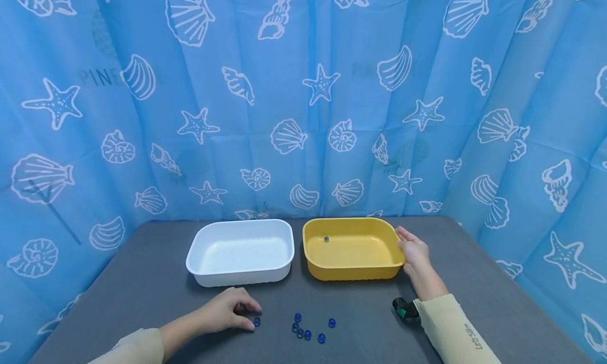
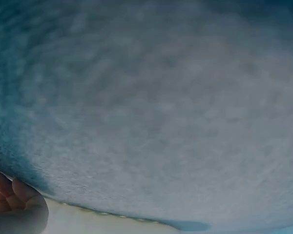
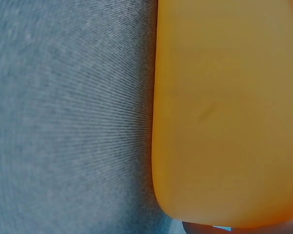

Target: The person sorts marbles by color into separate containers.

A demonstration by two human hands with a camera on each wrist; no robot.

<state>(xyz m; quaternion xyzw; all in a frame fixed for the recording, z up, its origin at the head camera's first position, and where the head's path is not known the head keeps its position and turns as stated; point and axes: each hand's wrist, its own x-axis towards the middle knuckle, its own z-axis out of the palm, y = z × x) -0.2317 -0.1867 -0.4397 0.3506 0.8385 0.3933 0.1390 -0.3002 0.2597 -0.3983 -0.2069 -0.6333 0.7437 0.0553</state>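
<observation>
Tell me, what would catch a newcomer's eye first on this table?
Probably the yellow tray beside the white tray at the middle of the grey table, before a blue seashell curtain. Nearer, blue glass beads lie scattered; the left hand touches one, and the right hand rests against the yellow tray.

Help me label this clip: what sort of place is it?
Probably a staged tabletop recording booth: a seashell curtain closes in a grey table holding only two trays, white and yellow, and blue beads.

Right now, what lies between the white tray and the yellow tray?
Nothing: in the head view only a narrow strip of bare grey table separates the white tray from the yellow tray.
</observation>
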